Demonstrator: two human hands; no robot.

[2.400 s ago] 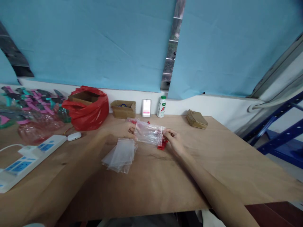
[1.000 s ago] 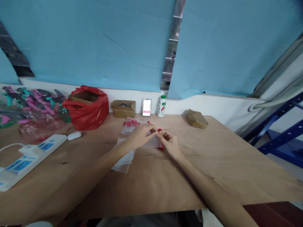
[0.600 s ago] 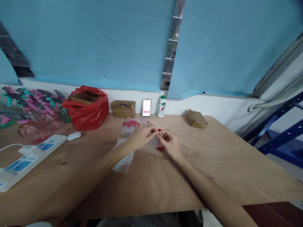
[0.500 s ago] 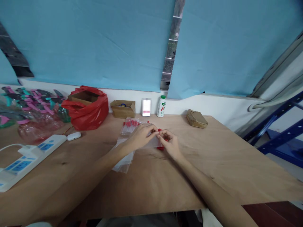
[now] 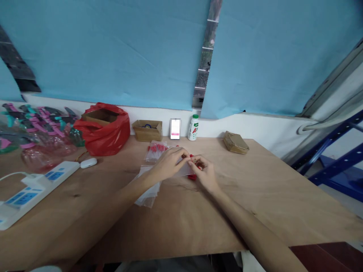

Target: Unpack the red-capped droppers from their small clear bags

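Note:
Near the middle of the table my left hand (image 5: 172,161) pinches the edge of a clear plastic bag (image 5: 183,170), its fingertips meeting those of my right hand (image 5: 206,174). The fingers of my right hand are closed around a small red piece (image 5: 199,165), largely hidden by them. Just below the fingertips more red material (image 5: 192,177) shows; its kind is too small to tell. To the left lie filled clear bags with red pieces (image 5: 156,148). A stack of flat clear bags (image 5: 149,193) is partly covered by my left forearm.
Along the back stand a red plastic bag (image 5: 115,138) with a box inside, an open carton (image 5: 148,132), a phone (image 5: 175,129), a white bottle (image 5: 193,128) and a brown package (image 5: 236,142). Spray bottles (image 5: 42,151) and a power strip (image 5: 36,192) occupy the left.
Both hands stay almost in place, fingertips together. The fingers shift slightly, and the red piece between them shows a little differently.

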